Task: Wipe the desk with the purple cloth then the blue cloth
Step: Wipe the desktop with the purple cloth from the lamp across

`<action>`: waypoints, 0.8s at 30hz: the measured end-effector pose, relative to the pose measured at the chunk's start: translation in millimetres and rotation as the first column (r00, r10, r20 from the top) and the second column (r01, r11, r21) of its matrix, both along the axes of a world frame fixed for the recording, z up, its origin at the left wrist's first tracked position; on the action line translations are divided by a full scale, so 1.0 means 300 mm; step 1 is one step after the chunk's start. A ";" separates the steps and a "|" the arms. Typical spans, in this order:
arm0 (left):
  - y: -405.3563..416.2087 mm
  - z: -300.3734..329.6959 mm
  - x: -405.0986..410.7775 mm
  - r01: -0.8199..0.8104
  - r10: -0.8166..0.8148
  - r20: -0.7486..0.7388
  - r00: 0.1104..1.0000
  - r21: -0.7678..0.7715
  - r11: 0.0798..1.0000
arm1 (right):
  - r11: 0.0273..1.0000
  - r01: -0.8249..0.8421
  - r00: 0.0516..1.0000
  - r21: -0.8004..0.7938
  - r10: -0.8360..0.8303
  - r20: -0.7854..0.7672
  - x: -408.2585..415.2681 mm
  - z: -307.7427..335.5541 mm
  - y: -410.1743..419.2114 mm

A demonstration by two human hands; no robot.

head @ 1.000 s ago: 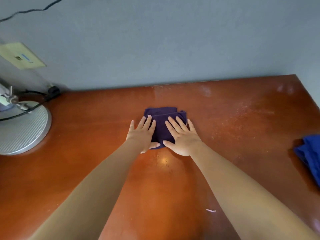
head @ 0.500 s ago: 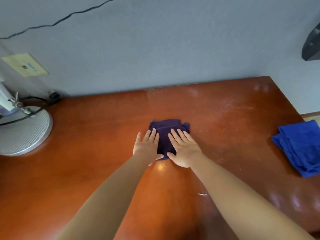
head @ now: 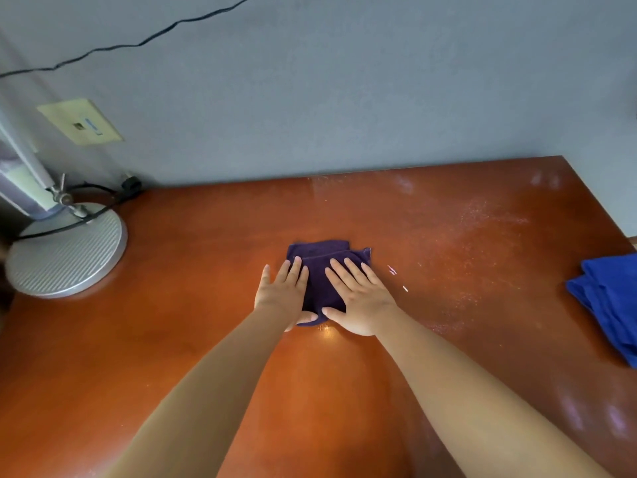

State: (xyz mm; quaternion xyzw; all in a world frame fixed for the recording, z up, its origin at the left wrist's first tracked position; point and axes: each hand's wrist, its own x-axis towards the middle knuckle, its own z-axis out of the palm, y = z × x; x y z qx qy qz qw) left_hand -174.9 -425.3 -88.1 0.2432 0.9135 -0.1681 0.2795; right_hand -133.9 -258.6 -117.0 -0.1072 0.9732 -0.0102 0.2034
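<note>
Evidently early in the job: the left hand [head: 282, 294] and right hand [head: 358, 298] press flat, fingers straight, on the folded purple cloth [head: 322, 258] mid-table [head: 172, 339]; pale dust remains to its right; the blue cloth [head: 610, 298] waits untouched at the right edge

- Soft, even daylight, nothing harsh, shadows faint.
- Small bright glare spot on the glossy tabletop [head: 206, 339] just below the hands, plus paler sheen patches lower right.
- Wide-angle bends the edges; forearms up close look smeary.
</note>
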 end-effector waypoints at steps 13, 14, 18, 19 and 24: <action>0.134 -0.018 -0.394 0.009 -0.009 -0.007 1.000 0.109 0.994 | 0.994 0.064 0.997 -0.088 -0.068 -0.033 -0.357 -0.013 0.150; 0.143 -0.019 -0.424 0.010 -0.009 -0.011 1.000 0.108 0.994 | 0.994 0.063 0.997 -0.094 -0.067 -0.039 -0.387 -0.014 0.160; 0.173 -0.022 -0.529 0.007 -0.004 -0.030 1.000 0.100 0.995 | 0.993 0.058 0.997 -0.106 -0.063 -0.048 -0.501 -0.020 0.193; 0.178 -0.022 -0.549 0.005 -0.001 -0.034 0.999 0.104 0.995 | 0.993 0.057 0.997 -0.105 -0.062 -0.049 -0.524 -0.023 0.198; 0.188 -0.027 -0.601 -0.023 0.027 -0.030 0.999 0.134 0.991 | 0.993 0.055 0.998 -0.101 -0.059 -0.038 -0.589 -0.027 0.212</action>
